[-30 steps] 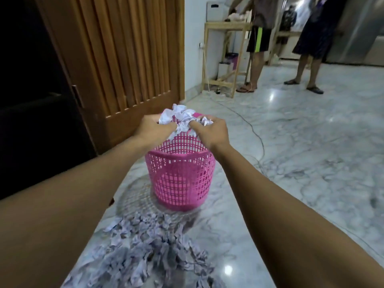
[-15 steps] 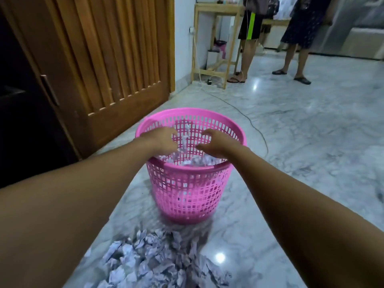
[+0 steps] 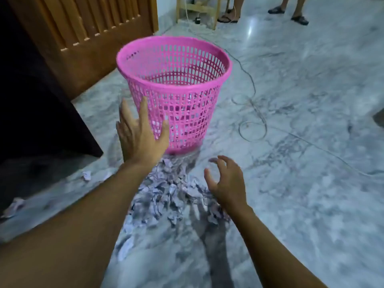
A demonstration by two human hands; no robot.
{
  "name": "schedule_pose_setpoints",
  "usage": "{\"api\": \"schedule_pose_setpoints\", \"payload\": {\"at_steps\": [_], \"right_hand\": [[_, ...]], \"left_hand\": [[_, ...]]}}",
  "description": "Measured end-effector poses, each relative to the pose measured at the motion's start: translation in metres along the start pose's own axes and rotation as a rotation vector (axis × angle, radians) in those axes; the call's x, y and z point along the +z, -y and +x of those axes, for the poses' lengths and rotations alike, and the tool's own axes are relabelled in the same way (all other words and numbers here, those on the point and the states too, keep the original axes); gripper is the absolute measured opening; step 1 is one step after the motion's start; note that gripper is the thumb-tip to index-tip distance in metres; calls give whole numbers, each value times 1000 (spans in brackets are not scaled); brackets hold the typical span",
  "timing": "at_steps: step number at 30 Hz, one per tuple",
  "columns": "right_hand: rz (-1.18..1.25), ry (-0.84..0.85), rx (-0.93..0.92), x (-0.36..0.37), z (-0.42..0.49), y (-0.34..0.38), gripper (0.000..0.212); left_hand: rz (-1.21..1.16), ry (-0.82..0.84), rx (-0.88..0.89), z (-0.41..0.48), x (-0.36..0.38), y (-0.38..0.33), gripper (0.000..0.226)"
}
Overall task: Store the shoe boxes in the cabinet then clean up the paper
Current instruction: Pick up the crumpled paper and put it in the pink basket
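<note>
Hands: both off the basket now. Half a second ago they sat at its rim over the paper inside; a second ago they held a wad of paper above it.

Left hand [image 3: 141, 132], centre of frame: empty, fingers straight and spread, palm down, in front of the lower left wall of the pink basket [image 3: 178, 88]. Cannot tell whether it touches the mesh.

Right hand [image 3: 225, 179], lower right of centre: empty, fingers loosely curled like a claw, above the right edge of the paper pile [image 3: 166, 194].

Basket: upright on the marble floor [image 3: 301, 142], upper centre. Pale scraps show faintly through its lower mesh.

Paper pile: crumpled pieces on the floor just below the basket, between the two forearms. More of it is in frame than before, since the view has dipped down. Stray scraps lie at left [image 3: 87, 175] and at the far left edge [image 3: 14, 206].

Surroundings: slatted wooden door [image 3: 83, 28], upper left, with the dark cabinet [image 3: 31, 100] beside it. A thin cable [image 3: 252, 125] loops on the floor right of the basket. Sandalled feet of two people along the top edge [image 3: 228, 17] [image 3: 299, 17].
</note>
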State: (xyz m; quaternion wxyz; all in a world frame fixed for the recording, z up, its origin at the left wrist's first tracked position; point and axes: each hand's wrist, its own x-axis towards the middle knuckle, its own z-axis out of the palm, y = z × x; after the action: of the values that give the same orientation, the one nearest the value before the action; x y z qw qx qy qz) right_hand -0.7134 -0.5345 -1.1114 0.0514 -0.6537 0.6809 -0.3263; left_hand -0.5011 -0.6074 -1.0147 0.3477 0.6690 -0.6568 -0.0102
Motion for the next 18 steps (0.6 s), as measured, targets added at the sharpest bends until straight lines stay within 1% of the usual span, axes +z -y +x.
{"api": "schedule_pose_setpoints", "payload": {"at_steps": [2, 3, 4, 6, 8, 10, 11, 13, 14, 15, 16, 18], "right_hand": [[-67, 267, 161, 22, -43, -23, 61], [-77, 384, 214, 30, -58, -31, 70], [-82, 461, 237, 36, -70, -36, 78], [-109, 488, 204, 43, -81, -43, 87], [-152, 485, 123, 50, -82, -45, 89], [-180, 470, 44, 57, -80, -47, 82], [-165, 416, 6, 60, -80, -48, 71], [-83, 231, -65, 65, -83, -52, 38], [-37, 164, -86, 66, -84, -54, 26], [3, 146, -90, 67, -84, -54, 19], [44, 155, -61, 65, -83, -53, 15], [136, 187, 95, 57, -75, -48, 15]], "left_hand": [[-25, 144, -70, -47, 17, 5, 74], [-39, 245, -115, -69, 24, 8, 74], [-29, 346, -142, -89, 32, 11, 73], [58, 521, -123, -125, 45, 20, 71], [107, 656, -97, -150, 55, 32, 72], [122, 709, -117, -161, 63, 43, 75], [134, 715, -126, -164, 66, 50, 75], [173, 717, -114, -167, 70, 59, 76], [184, 719, -102, -167, 72, 62, 77], [189, 721, -93, -167, 73, 65, 79], [191, 721, -86, -168, 75, 67, 83], [196, 714, -89, -169, 79, 66, 90]]}}
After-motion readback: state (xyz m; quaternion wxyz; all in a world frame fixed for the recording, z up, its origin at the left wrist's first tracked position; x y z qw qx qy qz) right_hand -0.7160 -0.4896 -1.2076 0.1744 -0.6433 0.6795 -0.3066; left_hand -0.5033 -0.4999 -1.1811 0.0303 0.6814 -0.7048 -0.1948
